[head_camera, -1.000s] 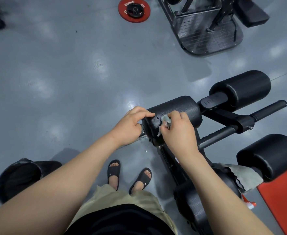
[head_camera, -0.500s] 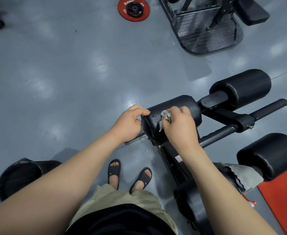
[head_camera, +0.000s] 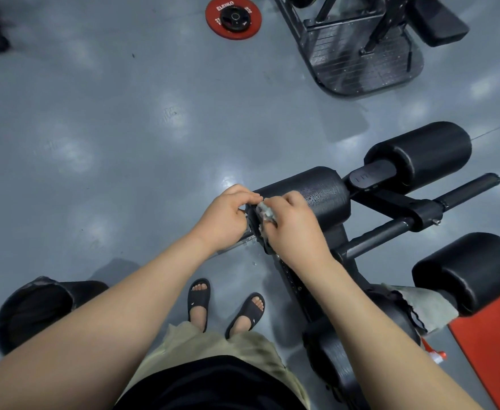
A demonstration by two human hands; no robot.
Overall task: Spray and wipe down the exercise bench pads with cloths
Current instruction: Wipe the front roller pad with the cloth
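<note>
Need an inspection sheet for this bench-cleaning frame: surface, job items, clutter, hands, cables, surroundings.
Surface: glossy grey floor, a few droplets under the bench.
Job's things: black roller pad beaded with spray; small cloth against its near end; second cloth draped on a lower pad; red nozzle, probably the spray bottle, mostly hidden.
Clutter: red weight plate flat on the floor; black bin at near left.
Hands: left hand grips the roller pad's end; right hand pinches the small cloth.
Cables: nothing seen.
Surroundings: another machine's footplate at top; red pad at lower right.
</note>
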